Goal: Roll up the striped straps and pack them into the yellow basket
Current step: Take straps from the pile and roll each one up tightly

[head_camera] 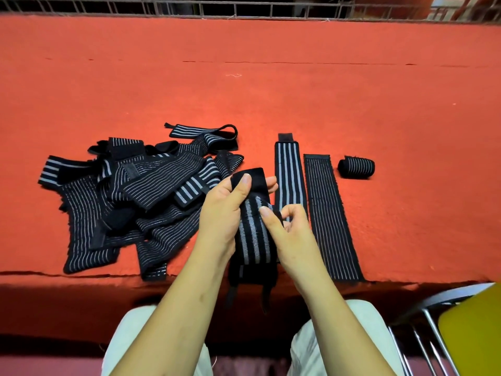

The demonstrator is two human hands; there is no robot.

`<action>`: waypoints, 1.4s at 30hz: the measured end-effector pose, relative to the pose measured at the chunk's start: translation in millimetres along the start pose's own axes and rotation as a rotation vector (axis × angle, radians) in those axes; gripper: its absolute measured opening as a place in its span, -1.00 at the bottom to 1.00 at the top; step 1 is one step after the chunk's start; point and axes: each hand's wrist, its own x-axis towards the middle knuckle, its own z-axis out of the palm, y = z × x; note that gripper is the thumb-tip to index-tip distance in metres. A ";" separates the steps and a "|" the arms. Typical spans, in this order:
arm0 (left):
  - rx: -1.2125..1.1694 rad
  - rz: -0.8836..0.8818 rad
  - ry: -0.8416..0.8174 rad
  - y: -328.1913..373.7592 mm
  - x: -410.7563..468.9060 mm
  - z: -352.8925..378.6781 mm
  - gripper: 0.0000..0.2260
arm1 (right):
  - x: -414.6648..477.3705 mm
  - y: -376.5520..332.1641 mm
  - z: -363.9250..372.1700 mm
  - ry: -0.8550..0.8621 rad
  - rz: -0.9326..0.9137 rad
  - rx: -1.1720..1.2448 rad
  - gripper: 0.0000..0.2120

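Observation:
I hold a black strap with wide grey stripes [253, 237] above the table's near edge. My left hand [225, 210] grips its upper black end, thumb on top. My right hand [287, 226] pinches its right edge lower down. The strap's lower end hangs past the table edge. A loose pile of striped straps [130, 191] lies to the left. Two flat straps lie to the right: a wide-striped strap [288, 169] and a thin-striped strap [330, 218]. One rolled strap [356, 167] sits beyond them. A yellow basket corner [471, 332] shows at bottom right.
The orange-red felt table [244, 90] stretches far back to a metal railing [244, 9]. A metal chair frame [423, 321] stands under the yellow basket at the right. My legs in pale trousers [130, 343] are below the table edge.

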 end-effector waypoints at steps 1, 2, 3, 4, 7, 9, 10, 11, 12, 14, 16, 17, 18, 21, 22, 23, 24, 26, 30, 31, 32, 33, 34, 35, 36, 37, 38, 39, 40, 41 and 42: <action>0.013 0.010 -0.011 1.7 0.3 1.1 -0.76 | -0.5 1.0 1.7 -0.015 -0.002 -0.087 -0.60; 0.022 0.022 -0.024 3.1 0.2 2.1 -0.74 | -1.8 1.4 3.0 -0.018 -0.012 -0.153 -0.63; 0.023 0.034 -0.033 4.0 0.0 3.2 -0.73 | -2.3 2.3 3.8 0.001 -0.021 -0.164 -0.66; 0.020 0.043 -0.039 4.5 -0.5 4.2 -0.73 | -3.0 1.9 3.9 0.026 -0.038 -0.135 -0.69; 0.038 0.074 -0.026 4.4 -2.7 8.1 -0.78 | -3.4 -5.8 2.7 0.097 -0.142 -0.059 -0.91; 0.160 0.146 0.004 -0.2 -4.2 10.0 -0.84 | -0.8 -11.9 -1.0 0.161 -0.192 0.011 -0.93; 0.248 0.188 0.012 -4.0 -5.1 10.0 -0.88 | 1.4 -15.8 -4.2 0.210 -0.205 0.046 -0.92; 0.331 0.209 0.004 -8.6 -6.3 9.4 -0.89 | 4.9 -18.3 -7.5 0.251 -0.216 0.070 -0.94; 0.395 0.216 -0.016 -12.7 -8.4 8.6 -0.85 | 7.7 -21.9 -10.5 0.274 -0.226 0.076 -0.96; 0.425 0.195 -0.098 -15.0 -11.2 4.9 -0.74 | 12.7 -23.8 -14.6 0.264 -0.211 0.088 -0.93; 0.341 0.154 -0.164 -9.4 -10.5 0.4 -0.75 | 15.2 -24.1 -18.3 0.202 -0.179 0.145 -0.90; 0.287 0.134 -0.174 -5.3 -9.5 -1.4 -0.82 | 15.8 -23.5 -20.6 0.150 -0.153 0.186 -0.89; 0.230 0.118 -0.178 -1.2 -8.8 -2.6 -0.86 | 16.3 -23.3 -23.8 0.093 -0.120 0.226 -0.88; 0.142 0.119 -0.230 6.6 -8.7 -5.0 -0.77 | 18.2 -26.3 -31.8 -0.087 -0.068 0.345 -0.81; 0.107 0.112 -0.246 7.8 -9.7 -4.7 -0.74 | 18.4 -28.6 -33.5 -0.133 -0.076 0.379 -0.77; 0.069 0.101 -0.250 8.7 -10.6 -4.7 -0.73 | 18.7 -30.6 -34.4 -0.175 -0.082 0.418 -0.73; 0.027 0.085 -0.241 9.2 -11.1 -3.9 -0.73 | 18.8 -32.5 -34.9 -0.214 -0.082 0.455 -0.71; -0.018 0.083 -0.224 11.3 -11.8 -3.0 -0.76 | 19.1 -34.8 -36.1 -0.274 -0.043 0.530 -0.70; 0.032 0.141 -0.232 15.7 -13.1 -1.9 -0.64 | 17.2 -36.2 -41.7 -0.258 0.039 0.588 -0.78; 0.057 0.153 -0.239 18.0 -13.8 -2.3 -0.66 | 16.6 -36.0 -42.2 -0.255 0.044 0.587 -0.81; 0.090 0.159 -0.250 18.9 -14.2 -3.2 -0.70 | 16.1 -36.4 -42.4 -0.252 0.043 0.555 -0.85; 0.123 0.167 -0.271 18.2 -14.4 -4.1 -0.76 | 15.9 -37.4 -41.8 -0.251 0.038 0.513 -0.90; 0.159 0.179 -0.283 16.9 -14.5 -5.1 -0.84 | 16.0 -38.6 -41.7 -0.250 0.020 0.481 -0.95; 0.173 0.194 -0.286 14.0 -14.0 -5.7 -0.86 | 16.2 -40.6 -41.5 -0.250 -0.006 0.465 -0.94; 0.160 0.201 -0.264 10.4 -13.9 -5.7 -0.73 | 17.0 -42.1 -42.5 -0.250 -0.042 0.454 -0.92; 0.107 0.169 -0.234 7.7 -14.2 -5.3 -0.57 | 17.5 -45.2 -44.1 -0.241 -0.078 0.439 -0.88; 0.079 0.123 -0.224 6.1 -14.6 -5.1 -0.46 | 17.9 -48.3 -46.6 -0.219 -0.115 0.408 -0.83; 0.099 0.088 -0.228 4.5 -15.0 -5.6 -0.41 | 18.3 -51.2 -48.7 -0.200 -0.147 0.375 -0.78; 0.182 0.071 -0.248 4.6 -16.5 -5.7 -0.42 | 19.0 -53.1 -50.4 -0.191 -0.187 0.334 -0.73; 0.314 0.062 -0.270 4.1 -16.9 -6.8 -0.49 | 19.6 -55.3 -51.7 -0.184 -0.228 0.281 -0.66; 0.445 0.067 -0.291 3.6 -17.3 -7.3 -0.58 | 19.8 -57.9 -52.6 -0.166 -0.272 0.218 -0.61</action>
